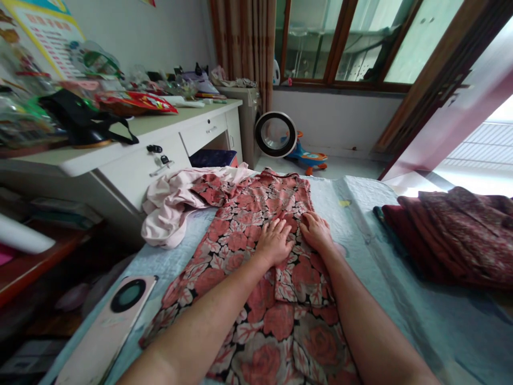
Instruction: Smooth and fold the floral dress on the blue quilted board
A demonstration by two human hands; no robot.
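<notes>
A red, black and beige floral dress [240, 251] lies spread out on the pale blue bed cover [356, 214]. One of its sleeves [300, 280] is folded inward over the body, pointing toward me. My left hand [276, 240] rests flat on the dress near its middle, fingers stretched and slightly spread. Along the right edge, my right hand [316, 230] lies palm down on the fabric with its fingers extended. The other sleeve [210, 190] reaches out to the left, over a crumpled pale pink garment [170, 208].
Folded dark red clothes [460, 230] are stacked at the right. A white phone [110, 326] lies at the bed's left edge. Beyond it stands a white desk [144, 155] crowded with things. A washing machine [248, 117] with its round door open and a blue ride-on toy [306, 155] are past the bed.
</notes>
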